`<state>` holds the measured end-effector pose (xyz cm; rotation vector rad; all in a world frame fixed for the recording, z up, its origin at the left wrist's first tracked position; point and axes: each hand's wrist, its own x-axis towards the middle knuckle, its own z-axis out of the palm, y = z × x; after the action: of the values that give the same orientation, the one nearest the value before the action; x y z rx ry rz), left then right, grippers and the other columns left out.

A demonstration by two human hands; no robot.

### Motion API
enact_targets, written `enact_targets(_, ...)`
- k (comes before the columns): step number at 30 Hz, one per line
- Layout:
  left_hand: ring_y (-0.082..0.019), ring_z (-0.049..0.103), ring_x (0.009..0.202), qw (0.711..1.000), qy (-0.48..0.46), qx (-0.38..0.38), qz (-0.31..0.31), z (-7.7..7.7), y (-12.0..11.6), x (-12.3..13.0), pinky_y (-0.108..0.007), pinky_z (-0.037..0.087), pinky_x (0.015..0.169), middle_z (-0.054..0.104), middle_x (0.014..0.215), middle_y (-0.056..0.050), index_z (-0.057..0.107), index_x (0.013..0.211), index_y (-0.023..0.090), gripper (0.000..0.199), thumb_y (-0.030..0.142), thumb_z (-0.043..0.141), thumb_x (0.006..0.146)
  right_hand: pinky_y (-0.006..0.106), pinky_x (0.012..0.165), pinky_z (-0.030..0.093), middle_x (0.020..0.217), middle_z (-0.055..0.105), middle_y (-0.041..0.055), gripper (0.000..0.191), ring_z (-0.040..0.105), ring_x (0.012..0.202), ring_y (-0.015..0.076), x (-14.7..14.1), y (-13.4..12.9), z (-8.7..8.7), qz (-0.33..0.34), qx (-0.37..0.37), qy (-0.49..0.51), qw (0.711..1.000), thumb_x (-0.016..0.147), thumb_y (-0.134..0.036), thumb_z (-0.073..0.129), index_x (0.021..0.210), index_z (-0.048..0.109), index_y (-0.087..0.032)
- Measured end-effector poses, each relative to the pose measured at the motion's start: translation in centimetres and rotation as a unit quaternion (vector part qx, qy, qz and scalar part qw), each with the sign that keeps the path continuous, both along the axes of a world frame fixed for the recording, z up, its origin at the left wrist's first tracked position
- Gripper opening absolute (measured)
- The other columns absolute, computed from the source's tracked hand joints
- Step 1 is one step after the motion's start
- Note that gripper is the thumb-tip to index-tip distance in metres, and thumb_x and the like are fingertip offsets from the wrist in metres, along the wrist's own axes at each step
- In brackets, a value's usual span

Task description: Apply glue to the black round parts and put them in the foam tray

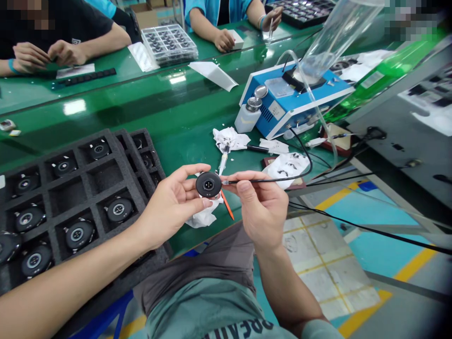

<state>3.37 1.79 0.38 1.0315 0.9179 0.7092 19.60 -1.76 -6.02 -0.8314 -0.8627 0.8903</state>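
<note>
My left hand (173, 205) grips a round black watch case (208, 184) by its edge, between thumb and fingers. The back of the case faces me, with a ring and small metal contacts in its centre. My right hand (264, 202) is closed around a thin black cable (268, 180), whose pale tip (224, 182) meets or nearly meets the right rim of the case. Whether the tip touches the rim I cannot tell. Below the case lie a crumpled white tissue (203, 215) and an orange stick (228, 205). A syringe-like tool (223, 159) rests just behind.
At left, a black foam tray (52, 186) holds several watch cases in its compartments. A blue machine (293, 101), a white pump bottle (247, 115), stained tissues (231, 138) and a green bottle (384, 73) stand to the right. Across the bench, co-workers' hands (67, 52) work near a clear tray (169, 44).
</note>
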Motion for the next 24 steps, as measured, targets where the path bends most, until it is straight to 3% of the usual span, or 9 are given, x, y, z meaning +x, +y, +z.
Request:
enact_targets(8,-0.016,0.075,0.09,1.0,-0.003,-0.003,0.002,0.05,-0.07,0.11,-0.026,0.06,0.082,0.079,0.106,-0.006,0.058,0.129,0.018,0.061,0.012,0.085,0.074,0.039,0.088,0.068,0.093,0.081,0.0024,0.007,0.079,0.088,0.0196,0.1,-0.07,0.16,0.002,-0.011,-0.004,1.0,0.094,-0.026,0.07,0.098,0.076,-0.023)
enact_targets(24,-0.02,0.077,0.091,1.0,0.018,-0.003,0.001,0.14,-0.1,0.08,-0.029,0.059,0.082,0.08,0.105,-0.007,0.061,0.128,0.017,0.061,0.012,0.086,0.072,0.037,0.082,0.068,0.091,0.081,0.0028,0.008,0.079,0.088,0.0199,0.29,-0.05,-0.03,0.013,-0.026,-0.003,1.0,0.094,-0.027,0.07,0.095,0.077,-0.023)
